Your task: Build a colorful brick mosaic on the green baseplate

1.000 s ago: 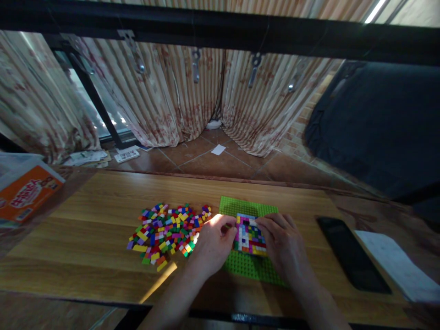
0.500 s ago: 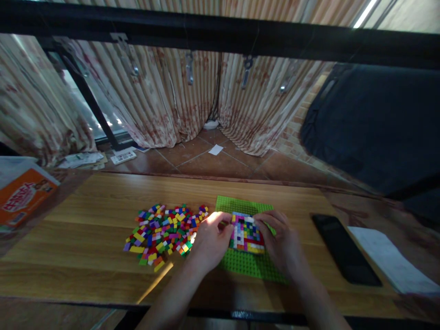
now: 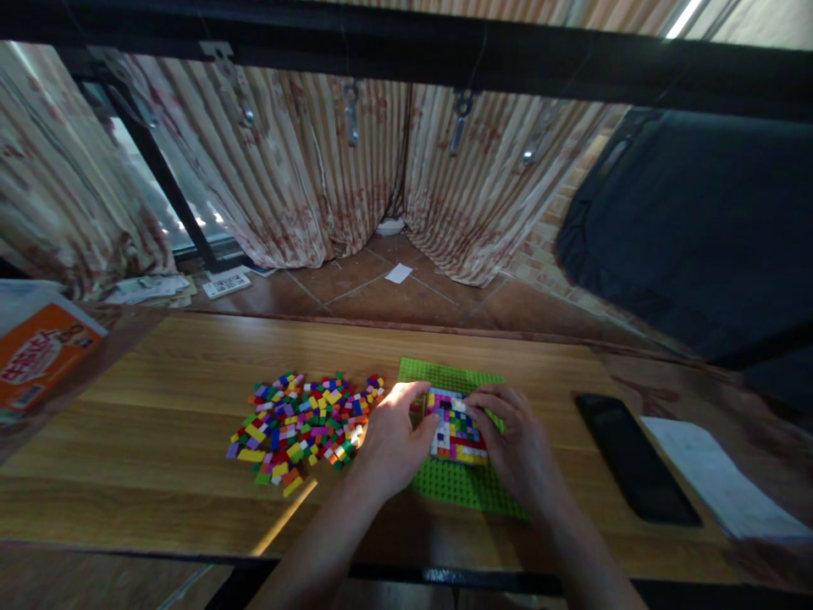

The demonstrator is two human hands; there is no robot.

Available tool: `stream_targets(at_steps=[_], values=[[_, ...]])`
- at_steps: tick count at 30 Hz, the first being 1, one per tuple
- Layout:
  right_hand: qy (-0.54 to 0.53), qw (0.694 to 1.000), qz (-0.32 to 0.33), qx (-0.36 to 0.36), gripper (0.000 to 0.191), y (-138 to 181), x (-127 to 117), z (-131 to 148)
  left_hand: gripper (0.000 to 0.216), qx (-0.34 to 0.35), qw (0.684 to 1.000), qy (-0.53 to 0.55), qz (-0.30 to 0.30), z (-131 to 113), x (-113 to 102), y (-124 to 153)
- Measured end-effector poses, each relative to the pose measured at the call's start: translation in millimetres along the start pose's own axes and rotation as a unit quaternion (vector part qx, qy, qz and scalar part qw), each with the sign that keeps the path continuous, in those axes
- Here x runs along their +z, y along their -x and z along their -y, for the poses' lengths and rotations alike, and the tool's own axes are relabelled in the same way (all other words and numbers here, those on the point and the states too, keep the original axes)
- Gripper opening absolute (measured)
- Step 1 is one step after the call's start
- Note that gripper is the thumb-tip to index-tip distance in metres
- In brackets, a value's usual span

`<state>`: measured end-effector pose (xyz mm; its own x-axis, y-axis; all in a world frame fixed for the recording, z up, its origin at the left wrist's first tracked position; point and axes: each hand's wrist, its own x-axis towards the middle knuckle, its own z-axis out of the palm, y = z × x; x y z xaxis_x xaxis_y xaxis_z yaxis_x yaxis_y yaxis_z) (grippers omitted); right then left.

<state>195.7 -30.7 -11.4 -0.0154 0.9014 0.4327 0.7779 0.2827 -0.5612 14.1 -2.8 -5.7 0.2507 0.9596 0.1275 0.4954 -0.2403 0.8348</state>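
Observation:
A green studded baseplate (image 3: 467,491) lies on the wooden table, bearing a flat build of multicoloured toy bricks (image 3: 454,436). My left hand (image 3: 395,442) rests at the build's left side, thumb and index finger apart, the thumb tip touching its edge. From the right, my right hand (image 3: 516,436) reaches over the build with its fingers closed at the tips. A small white brick (image 3: 458,406) shows at those fingertips, over the upper part of the build. My right hand hides the build's right edge. Left of my left hand spreads a pile of loose bricks (image 3: 305,419).
On the table's right lie a black phone (image 3: 635,457) and white paper (image 3: 717,479). An orange-labelled plastic tub (image 3: 47,352) stands at the far left. A dark bar (image 3: 406,51) crosses above the table, with metal hooks hanging below it. Patterned curtains (image 3: 285,169) hang behind.
My right fingertips and the white brick have shifted slightly left over the build. My left thumb and index finger have spread a little further apart. The whole view has moved slightly.

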Motion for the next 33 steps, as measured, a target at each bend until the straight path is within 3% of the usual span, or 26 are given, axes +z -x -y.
stream_targets(at_steps=[9, 16, 27, 33], values=[[0.052, 0.998, -0.015, -0.036, 0.02, 2, 7, 5, 0.037, 0.095, 0.995, -0.023, 0.013, -5, 10, -3], [0.038, 0.999, -0.013, -0.037, 0.024, 2, 9, 5, 0.03, 0.105, 0.994, -0.028, 0.014, -6, 14, -8], [-0.068, 0.994, -0.052, 0.066, 0.015, 2, 3, 11, 0.032, 0.025, 0.998, -0.05, -0.033, -12, 31, -9], [-0.074, 0.993, -0.042, 0.081, 0.016, 2, 4, 14, 0.029, 0.022, 0.997, -0.066, -0.037, -15, 37, -8]])
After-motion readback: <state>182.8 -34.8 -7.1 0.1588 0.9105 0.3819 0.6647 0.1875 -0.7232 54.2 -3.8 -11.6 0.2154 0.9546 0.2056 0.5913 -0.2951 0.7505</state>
